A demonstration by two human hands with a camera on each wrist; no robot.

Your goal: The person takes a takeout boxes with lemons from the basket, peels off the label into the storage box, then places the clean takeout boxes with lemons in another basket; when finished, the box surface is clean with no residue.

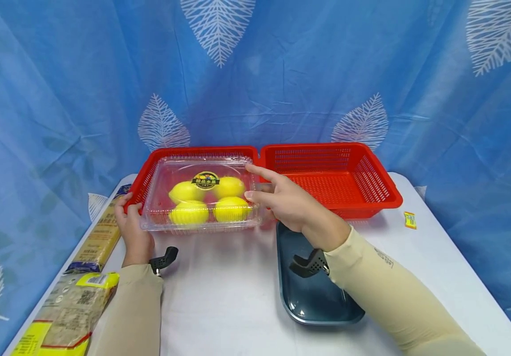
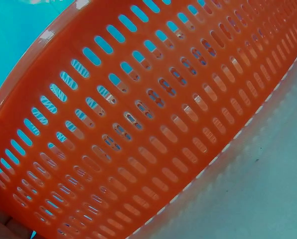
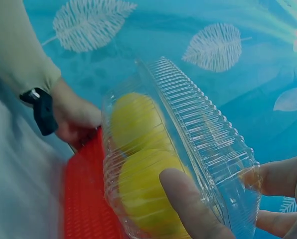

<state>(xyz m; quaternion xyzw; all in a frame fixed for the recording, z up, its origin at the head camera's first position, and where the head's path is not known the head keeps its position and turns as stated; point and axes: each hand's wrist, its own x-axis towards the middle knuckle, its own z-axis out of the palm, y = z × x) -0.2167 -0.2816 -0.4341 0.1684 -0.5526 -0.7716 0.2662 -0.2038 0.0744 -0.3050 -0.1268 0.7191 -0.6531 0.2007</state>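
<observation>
A clear plastic clamshell box [image 1: 157, 198] with several lemons [image 1: 189, 212] inside and a dark label on its lid is over the front of the left red basket [image 1: 202, 151]. My right hand [image 1: 288, 205] pinches the box by its right end; in the right wrist view the thumb [image 3: 191, 209] presses one side and the fingers reach round the other. At the left front corner of the same basket, my left hand [image 1: 134, 232] holds the rim. The left wrist view shows the slotted basket wall [image 2: 153, 119], with fingertips [image 2: 9, 226] at its lower left corner.
A second red basket [image 1: 326, 202] stands to the right, beside the first. In front is a dark blue tray [image 1: 300, 291], partly under my right forearm. A yellow pasta packet [image 1: 100, 237] and a clear food bag [image 1: 68, 311] lie along the left edge. A small yellow packet [image 1: 410, 220] lies at right.
</observation>
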